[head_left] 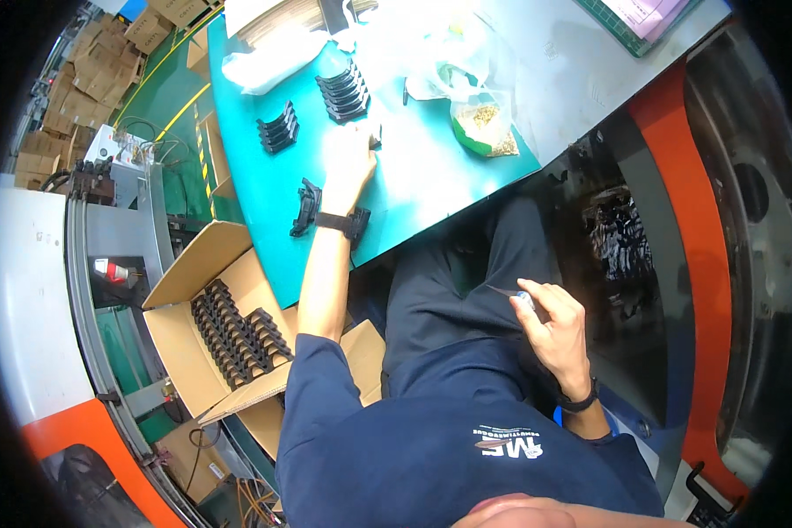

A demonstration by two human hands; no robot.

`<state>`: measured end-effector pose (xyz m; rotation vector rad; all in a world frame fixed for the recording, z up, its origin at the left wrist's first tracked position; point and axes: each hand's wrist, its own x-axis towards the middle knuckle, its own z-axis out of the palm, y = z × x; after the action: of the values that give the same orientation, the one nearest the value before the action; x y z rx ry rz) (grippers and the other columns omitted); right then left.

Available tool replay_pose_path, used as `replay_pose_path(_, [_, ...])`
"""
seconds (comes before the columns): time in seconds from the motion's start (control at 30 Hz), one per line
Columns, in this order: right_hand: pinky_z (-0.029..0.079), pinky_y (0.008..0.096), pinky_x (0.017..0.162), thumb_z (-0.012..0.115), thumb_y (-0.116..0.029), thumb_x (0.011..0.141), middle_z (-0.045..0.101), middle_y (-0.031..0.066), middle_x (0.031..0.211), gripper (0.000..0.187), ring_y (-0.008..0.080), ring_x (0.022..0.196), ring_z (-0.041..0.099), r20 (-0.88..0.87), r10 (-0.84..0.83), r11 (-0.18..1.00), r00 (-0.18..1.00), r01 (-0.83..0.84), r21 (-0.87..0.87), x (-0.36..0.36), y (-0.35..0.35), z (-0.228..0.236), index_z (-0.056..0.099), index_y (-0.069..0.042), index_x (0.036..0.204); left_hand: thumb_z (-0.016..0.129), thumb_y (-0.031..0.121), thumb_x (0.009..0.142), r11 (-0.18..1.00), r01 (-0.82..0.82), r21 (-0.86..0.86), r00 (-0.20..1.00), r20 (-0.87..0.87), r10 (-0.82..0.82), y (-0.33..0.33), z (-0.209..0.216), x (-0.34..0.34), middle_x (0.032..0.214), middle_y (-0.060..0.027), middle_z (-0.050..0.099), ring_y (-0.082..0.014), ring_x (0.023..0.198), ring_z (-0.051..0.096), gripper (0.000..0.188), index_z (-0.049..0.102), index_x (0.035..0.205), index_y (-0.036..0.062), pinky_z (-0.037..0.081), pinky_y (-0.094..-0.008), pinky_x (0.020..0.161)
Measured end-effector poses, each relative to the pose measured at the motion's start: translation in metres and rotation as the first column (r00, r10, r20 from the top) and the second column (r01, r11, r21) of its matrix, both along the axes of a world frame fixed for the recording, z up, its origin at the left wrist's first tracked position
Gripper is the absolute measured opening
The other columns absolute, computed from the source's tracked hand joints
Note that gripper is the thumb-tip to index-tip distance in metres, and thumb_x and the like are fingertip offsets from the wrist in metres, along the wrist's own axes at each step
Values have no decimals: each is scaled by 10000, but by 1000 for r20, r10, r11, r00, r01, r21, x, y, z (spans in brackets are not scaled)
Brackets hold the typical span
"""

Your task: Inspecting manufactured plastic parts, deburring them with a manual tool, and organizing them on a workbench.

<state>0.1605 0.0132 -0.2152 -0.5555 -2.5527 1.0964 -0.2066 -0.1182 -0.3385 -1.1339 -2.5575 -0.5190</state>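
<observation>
My left hand [354,158] reaches over the green mat, bleached by glare. Its fingers are closed at a small black part [377,136], just below a stack of curved black plastic parts [343,92]. A shorter row of the same parts [278,128] lies to its left. Beside my left wrist rest more loose black parts [305,208]. Over my lap, my right hand [556,333] pinches a small knife [523,299], its thin pointed blade aimed left. Most of the handle is hidden in the fingers.
A cardboard box [185,343] left of the table holds several rows of black parts [238,334]. Plastic bags, one with small brass-coloured pieces [484,119], lie on the green mat [414,202]. Orange-framed machinery [695,229] stands close on the right.
</observation>
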Motion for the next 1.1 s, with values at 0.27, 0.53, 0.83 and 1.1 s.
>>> replay_pose_path(0.27, [481, 349, 627, 730, -145, 803, 646, 144, 768, 245, 270, 683, 622, -3, 13, 1000, 1000, -13, -4, 0, 2, -4, 683, 16, 980, 581, 59, 761, 1000, 1, -25, 986, -165, -5, -1, -33, -58, 759, -119, 619, -298, 745, 606, 81, 643, 735, 105, 447, -411, 671])
replay_pose_path(0.53, [497, 344, 642, 731, -161, 807, 669, 157, 812, 235, 275, 710, 648, 41, -3, 999, 999, 5, -52, 3, -3, -16, 693, 3, 970, 579, 68, 781, 1000, 1, 14, 996, -93, 0, 10, -34, -59, 844, -123, 596, -314, 852, 595, 83, 637, 840, 72, 464, -417, 769])
replay_pose_path(0.83, [510, 353, 747, 716, -122, 804, 682, 194, 930, 249, 309, 835, 670, 124, -38, 991, 991, 54, -124, -4, -4, -24, 678, 16, 1007, 741, 191, 723, 946, -233, 223, 966, -56, 251, 3, 1, -17, 902, -108, 616, -290, 900, 594, 237, 648, 909, 79, 464, -409, 793])
replay_pose_path(1.1, [501, 374, 747, 662, -81, 835, 665, 191, 935, 226, 338, 843, 654, 150, 121, 991, 981, -111, -70, -34, -21, -29, 644, 17, 1038, 660, 184, 831, 668, -676, 309, 732, 178, 658, -116, 3, 92, 1009, -142, 605, -322, 979, 552, 242, 622, 1011, 27, 429, -446, 869])
